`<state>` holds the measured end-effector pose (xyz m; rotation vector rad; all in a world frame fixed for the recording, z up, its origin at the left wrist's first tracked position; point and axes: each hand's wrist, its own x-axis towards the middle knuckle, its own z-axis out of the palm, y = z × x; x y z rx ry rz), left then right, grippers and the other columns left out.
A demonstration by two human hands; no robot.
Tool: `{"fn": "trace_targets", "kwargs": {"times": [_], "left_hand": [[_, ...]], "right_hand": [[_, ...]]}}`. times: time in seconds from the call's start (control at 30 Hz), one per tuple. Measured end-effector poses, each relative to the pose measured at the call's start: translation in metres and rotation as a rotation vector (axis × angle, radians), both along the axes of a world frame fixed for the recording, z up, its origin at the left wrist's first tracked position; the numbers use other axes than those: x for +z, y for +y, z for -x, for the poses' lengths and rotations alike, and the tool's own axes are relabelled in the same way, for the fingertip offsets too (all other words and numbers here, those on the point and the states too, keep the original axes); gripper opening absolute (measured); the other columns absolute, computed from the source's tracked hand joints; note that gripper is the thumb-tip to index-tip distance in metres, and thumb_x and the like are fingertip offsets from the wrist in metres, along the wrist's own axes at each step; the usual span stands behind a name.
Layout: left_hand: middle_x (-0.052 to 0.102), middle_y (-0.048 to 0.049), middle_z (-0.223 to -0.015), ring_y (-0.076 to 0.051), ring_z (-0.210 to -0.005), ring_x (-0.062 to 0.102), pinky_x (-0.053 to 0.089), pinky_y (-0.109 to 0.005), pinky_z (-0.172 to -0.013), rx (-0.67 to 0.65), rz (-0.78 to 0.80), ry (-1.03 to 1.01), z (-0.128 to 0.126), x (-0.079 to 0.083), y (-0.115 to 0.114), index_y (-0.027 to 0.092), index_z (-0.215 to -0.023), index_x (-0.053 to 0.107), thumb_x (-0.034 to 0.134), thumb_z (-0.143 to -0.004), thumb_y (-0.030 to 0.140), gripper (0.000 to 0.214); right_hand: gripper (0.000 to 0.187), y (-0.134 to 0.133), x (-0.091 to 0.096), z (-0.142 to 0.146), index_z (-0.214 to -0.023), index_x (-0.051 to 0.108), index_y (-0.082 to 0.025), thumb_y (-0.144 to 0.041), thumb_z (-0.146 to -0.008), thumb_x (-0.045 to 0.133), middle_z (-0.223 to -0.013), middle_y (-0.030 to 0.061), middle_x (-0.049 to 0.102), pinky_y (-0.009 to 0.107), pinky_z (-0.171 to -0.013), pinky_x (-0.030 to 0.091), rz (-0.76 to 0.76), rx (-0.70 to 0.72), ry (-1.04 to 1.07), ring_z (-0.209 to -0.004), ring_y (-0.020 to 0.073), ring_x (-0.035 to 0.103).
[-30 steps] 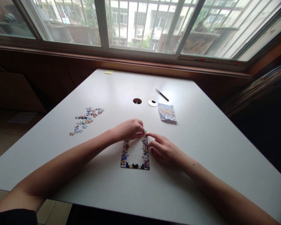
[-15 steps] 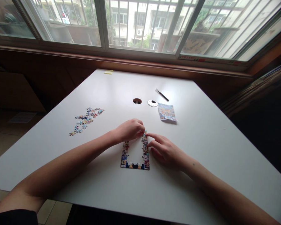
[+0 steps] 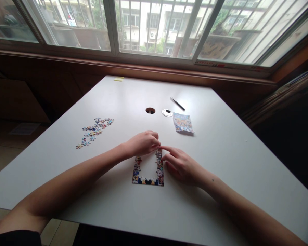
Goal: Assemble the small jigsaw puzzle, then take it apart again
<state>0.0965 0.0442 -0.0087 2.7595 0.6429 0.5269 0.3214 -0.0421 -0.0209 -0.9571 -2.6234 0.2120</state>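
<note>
Right now the left grip [image 3: 143, 141] has its fingers bunched together at the far end of the right-hand strip of the puzzle border [image 3: 159, 167]; whether they pinch a piece there I cannot tell, as the fingertips hide it. The right grip [image 3: 183, 166] is loosely spread, its index finger reaching to that same far end, almost meeting the left fingertips, while its other fingers bend beside the strip's outer edge.

The border lies flat on the white worktop [image 3: 213, 147], just on the near side of the left grip and to the left of the right one. Its two long sides and near end show, with white surface between them.

Well to the left of the left grip lie loose puzzle pieces [image 3: 93, 133] in a straggling patch. Beyond the right grip is a printed sheet [image 3: 183, 123], then a round disc [image 3: 165, 113] touching or nearly touching it, and farther off a pen [image 3: 178, 103]. Beyond the left grip is a round hole [image 3: 150, 110], and much farther a yellow note [image 3: 118, 79]
</note>
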Motion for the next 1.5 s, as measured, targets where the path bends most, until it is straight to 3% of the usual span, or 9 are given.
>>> {"fn": "trace_targets", "kwargs": {"times": [0.37,0.63,0.8,0.9,1.07,1.17,1.33,1.43,1.5], "left_hand": [[0.07,-0.0063,-0.087,-0.015,-0.078,0.064,0.053,-0.028,-0.076,-0.041,0.11,-0.157,0.001,-0.01,0.01,0.019,-0.087,0.078,0.066,-0.088,0.016,0.013],[0.071,-0.0074,-0.088,-0.016,-0.079,0.065,0.053,-0.03,-0.076,-0.031,0.117,-0.14,0.002,-0.008,0.011,0.018,-0.087,0.078,0.06,-0.09,0.014,0.018],[0.073,-0.0071,-0.098,-0.018,-0.089,0.066,0.05,-0.032,-0.084,-0.058,0.087,0.01,0.006,0.003,0.004,0.019,-0.091,0.076,0.057,-0.088,0.01,0.021],[0.07,-0.0068,-0.107,-0.02,-0.099,0.063,0.044,-0.038,-0.094,-0.033,0.079,0.094,0.013,0.02,0.005,0.02,-0.097,0.072,0.059,-0.088,0.015,0.017],[0.067,-0.0066,-0.104,-0.018,-0.097,0.062,0.045,-0.032,-0.09,0.117,0.122,-0.029,0.047,0.046,0.013,0.018,-0.101,0.066,0.056,-0.093,0.025,0.014],[0.067,-0.0064,-0.101,-0.02,-0.098,0.06,0.045,-0.035,-0.091,0.188,0.08,-0.03,0.069,0.033,-0.004,0.019,-0.1,0.064,0.056,-0.094,0.034,0.018],[0.057,-0.0141,-0.132,-0.029,-0.124,0.05,0.038,-0.046,-0.106,0.23,0.076,-0.001,0.084,-0.003,-0.049,0.019,-0.123,0.054,0.061,-0.087,0.056,0.052],[0.039,-0.0175,-0.152,-0.035,-0.14,0.034,0.028,-0.051,-0.116,0.181,0.063,0.071,0.083,-0.008,-0.061,0.018,-0.142,0.041,0.063,-0.078,0.07,0.085],[0.03,-0.0176,-0.158,-0.037,-0.146,0.026,0.02,-0.053,-0.12,0.16,0.07,0.119,0.083,-0.008,-0.061,0.018,-0.148,0.033,0.062,-0.074,0.077,0.099]], "right_hand": [[0.018,-0.001,0.001,0.0,-0.107,0.056,-0.02,-0.013,-0.092,0.048,-0.142,0.0166,0.05,0.052,-0.092,0.054,-0.003,-0.004,-0.018,-0.118,0.0309,0.058],[0.017,0.001,0.001,0.001,-0.105,0.056,-0.02,-0.014,-0.091,0.048,-0.139,0.0168,0.053,0.052,-0.088,0.056,-0.02,-0.002,-0.034,-0.112,0.0302,0.061],[0.017,0.0,0.002,0.0,-0.105,0.056,-0.02,-0.013,-0.091,0.049,-0.141,0.0167,0.052,0.052,-0.09,0.055,-0.017,0.008,-0.036,-0.115,0.0306,0.06],[0.019,0.0,0.002,-0.001,-0.107,0.055,-0.021,-0.013,-0.091,0.049,-0.142,0.0154,0.05,0.05,-0.093,0.055,0.02,0.01,0.01,-0.12,0.0292,0.057],[0.021,0.002,0.001,-0.002,-0.104,0.058,-0.022,-0.009,-0.089,0.051,-0.141,0.0119,0.05,0.045,-0.098,0.053,0.127,-0.003,0.132,-0.122,0.0249,0.056],[0.024,0.003,0.0,-0.003,-0.102,0.06,-0.023,-0.007,-0.086,0.052,-0.14,0.0103,0.05,0.044,-0.1,0.051,0.195,-0.016,0.204,-0.121,0.023,0.057],[0.024,0.004,0.002,-0.004,-0.105,0.059,-0.023,-0.01,-0.086,0.054,-0.141,0.0107,0.047,0.041,-0.1,0.051,0.256,-0.043,0.244,-0.119,0.0226,0.058],[0.026,0.001,0.006,-0.002,-0.113,0.057,-0.023,-0.02,-0.087,0.058,-0.142,0.0133,0.047,0.046,-0.102,0.048,0.197,-0.055,0.211,-0.123,0.0265,0.054],[0.038,-0.002,0.007,0.002,-0.122,0.053,-0.022,-0.032,-0.087,0.063,-0.147,0.0154,0.043,0.051,-0.107,0.043,0.153,-0.067,0.147,-0.133,0.0312,0.044]]}}
